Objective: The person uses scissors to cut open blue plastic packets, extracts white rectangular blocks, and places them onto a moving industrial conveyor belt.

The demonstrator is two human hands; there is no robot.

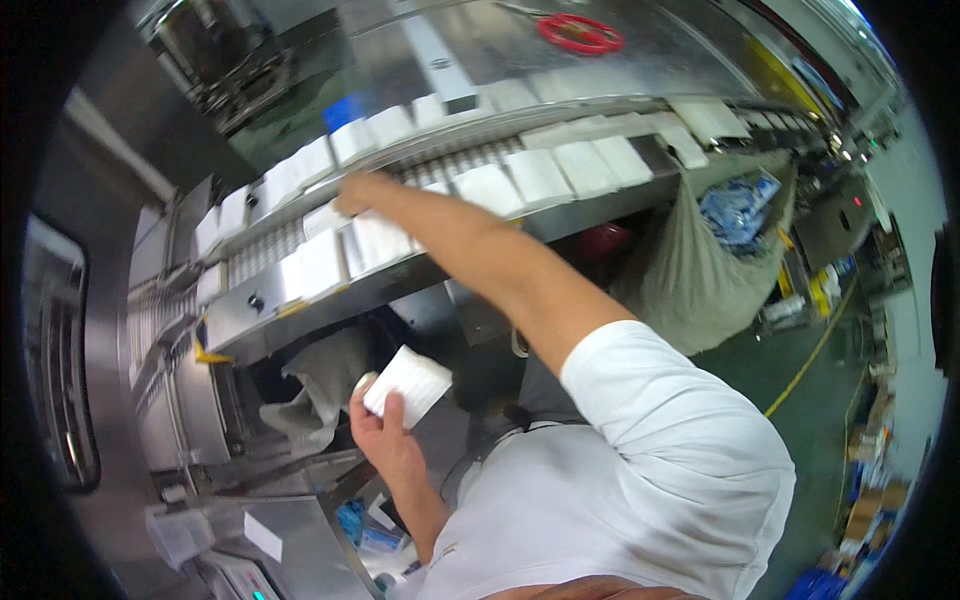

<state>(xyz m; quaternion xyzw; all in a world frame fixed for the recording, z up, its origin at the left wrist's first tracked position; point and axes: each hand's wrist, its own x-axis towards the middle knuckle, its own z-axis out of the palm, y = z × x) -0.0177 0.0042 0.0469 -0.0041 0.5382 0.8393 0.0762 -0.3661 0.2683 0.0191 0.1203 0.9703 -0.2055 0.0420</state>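
**White Packs Move Along a Steel Line as 2 Hands Work**

A white pack, flat and rectangular, sits just below the middle of the frame, grasped in the grip of the left hand, whose thumb lies across its lower face while the fingers wrap its left edge. The hand holds it clear of the machine, above a grey cloth sack hanging under the line.

Higher up, left of centre, the right hand stretches out at the end of a bare forearm and rests on the white packs on the conveyor; whether its grip is clenched or released cannot be told, since the fingers are hidden against the packs. The right arm's white sleeve fills the lower right.

More white packs ride in 2 rows along the steel conveyor, which runs from the left edge to the upper right. A red ring lies on the sloped steel cover at the top. A large grey bag hangs at the right, holding blue wrappers.
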